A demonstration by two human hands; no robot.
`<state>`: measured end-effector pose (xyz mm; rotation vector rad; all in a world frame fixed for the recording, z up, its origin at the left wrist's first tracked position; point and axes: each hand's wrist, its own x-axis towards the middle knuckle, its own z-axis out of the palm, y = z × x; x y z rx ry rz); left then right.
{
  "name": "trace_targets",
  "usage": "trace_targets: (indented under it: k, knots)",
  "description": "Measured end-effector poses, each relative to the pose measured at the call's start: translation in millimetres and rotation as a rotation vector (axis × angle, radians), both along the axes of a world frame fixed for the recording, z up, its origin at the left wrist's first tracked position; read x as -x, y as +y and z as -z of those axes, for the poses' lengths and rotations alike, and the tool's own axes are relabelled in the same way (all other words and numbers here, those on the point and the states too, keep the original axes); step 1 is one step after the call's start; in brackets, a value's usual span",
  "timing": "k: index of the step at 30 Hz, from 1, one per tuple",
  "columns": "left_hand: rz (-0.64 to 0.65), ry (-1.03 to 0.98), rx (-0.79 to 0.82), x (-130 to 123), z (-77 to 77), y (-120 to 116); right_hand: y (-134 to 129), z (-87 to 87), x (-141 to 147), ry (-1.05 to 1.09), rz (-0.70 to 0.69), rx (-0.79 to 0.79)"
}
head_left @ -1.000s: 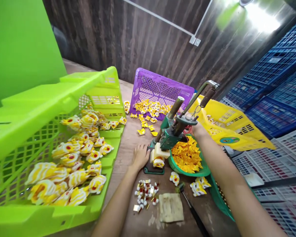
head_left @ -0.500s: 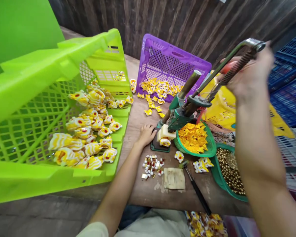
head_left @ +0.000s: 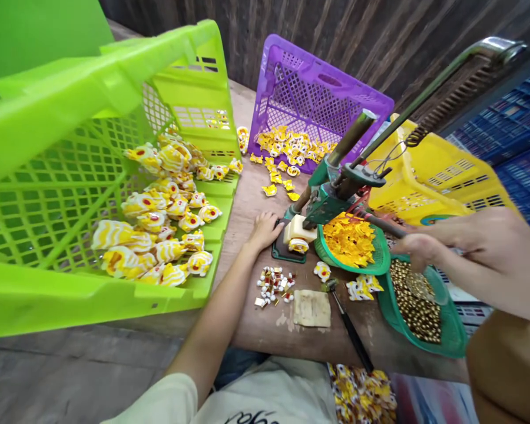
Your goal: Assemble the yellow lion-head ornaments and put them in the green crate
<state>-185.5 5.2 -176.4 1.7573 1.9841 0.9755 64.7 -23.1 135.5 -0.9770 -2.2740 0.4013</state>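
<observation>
A green hand press (head_left: 324, 203) stands on the table with a metal column and a long spring arm. Under its ram is a cream-coloured block (head_left: 301, 227), with a yellow-and-white piece (head_left: 298, 245) at the block's front. My left hand (head_left: 266, 228) lies flat with fingers stretched, touching the left edge of the press base. Low on the right, my right hand (head_left: 481, 253) is closed around the end of the press lever (head_left: 382, 224), which slopes down toward it. The lever's knob is hidden in the hand.
A lime-green crate (head_left: 128, 300) with striped yellow-white pieces lies left; a purple crate (head_left: 331, 79) is behind. Green baskets hold yellow pieces (head_left: 348, 238) and gold beads (head_left: 417, 306). A hammer (head_left: 353, 335), a worn pad (head_left: 312, 308) and small parts (head_left: 274, 285) lie in front.
My right hand has come down and right from high beside the spring arm, swinging the lever down with it. My left hand stays at the press base. The view has shifted slightly.
</observation>
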Motion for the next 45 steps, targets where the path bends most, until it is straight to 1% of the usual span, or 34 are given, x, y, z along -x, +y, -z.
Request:
trace_targets:
  k: [2, 3, 4, 7, 9, 12, 15, 19, 21, 23, 28, 31, 35, 37, 40, 43, 45]
  knots:
    - [-0.004, 0.002, -0.001, -1, -1.1, -1, 0, -6.0, 5, -0.286, -0.194, 0.11]
    - [-0.006, 0.002, -0.003, -1, -1.4, -1, -2, -6.5, 7, -0.369, -0.271, 0.161]
    - [-0.006, 0.002, -0.003, -1, -1.5, -1, -4, -4.9, 8, -0.398, -0.323, 0.199]
    - [-0.008, 0.004, -0.003, -2, -1.2, -1, -17, 10.3, 8, -0.548, -0.484, 0.288]
    - [-0.011, 0.014, -0.004, -1, -0.7, -1, -26, 24.3, 7, -0.676, -0.539, 0.251]
    - [-0.016, 0.023, -0.001, -1, 0.4, 0, -37, 47.4, 7, -0.816, -0.553, 0.114]
    - [-0.019, 0.02, -0.005, -1, 2.2, 0, -44, 77.9, 10, -0.926, -0.551, -0.017]
    - [-0.014, 0.017, -0.023, -2, 4.8, 1, -49, 125.9, 13, -1.008, -0.458, -0.18]
    - [-0.015, 0.021, -0.032, -2, 5.1, 1, -50, 143.4, 13, -1.01, -0.402, -0.251]
    - [-0.014, 0.025, -0.035, -2, 4.5, 1, -50, 153.4, 12, -0.983, -0.367, -0.31]
    - [-0.019, 0.018, -0.021, -3, 1.8, 0, -47, 168.9, 12, -0.836, -0.353, -0.422]
    - [-0.014, 0.009, -0.013, -4, 3.4, 2, -40, 190.0, 11, -0.747, -0.353, -0.466]
    - [-0.028, 0.0, 0.004, -6, 6.1, 6, -30, 220.0, 8, -0.698, -0.323, -0.516]
    - [-0.036, -0.01, 0.02, -7, 4.3, 7, -27, 227.2, 10, -0.694, -0.307, -0.533]
    - [-0.046, -0.024, 0.068, -7, -1.8, 4, -25, 227.7, 16, -0.733, -0.281, -0.534]
    - [-0.054, -0.015, 0.077, -7, -6.0, 1, -31, 219.6, 17, -0.746, -0.289, -0.467]
    - [-0.05, -0.001, 0.056, -6, -5.5, 0, -39, 206.5, 7, -0.684, -0.338, -0.372]
